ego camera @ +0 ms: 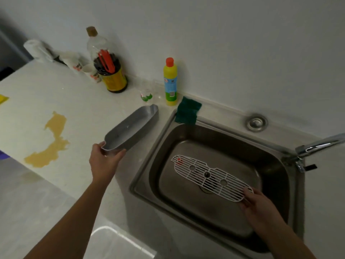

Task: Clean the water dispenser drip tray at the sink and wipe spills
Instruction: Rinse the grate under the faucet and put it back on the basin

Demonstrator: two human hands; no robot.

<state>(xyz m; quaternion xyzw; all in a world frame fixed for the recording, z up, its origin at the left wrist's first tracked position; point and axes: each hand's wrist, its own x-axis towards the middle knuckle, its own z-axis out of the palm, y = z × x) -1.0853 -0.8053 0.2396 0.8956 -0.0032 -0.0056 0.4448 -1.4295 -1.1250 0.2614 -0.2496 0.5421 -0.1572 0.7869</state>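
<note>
My left hand (104,161) grips the near end of the grey drip tray (132,126), which rests on the countertop left of the sink. My right hand (255,202) holds the right end of the white slotted grate (209,176) over the bottom of the steel sink (141,176). A green scouring sponge (187,112) lies on the sink's back left corner. A yellow-brown spill (50,144) spreads on the countertop at the left.
A yellow detergent bottle (170,83) with an orange cap stands behind the tray. A dark bottle with a yellow label (113,79), a clear bottle (94,47) and cups (89,71) line the wall. The chrome tap (317,146) reaches in from the right. A yellow cloth corner (2,99) lies far left.
</note>
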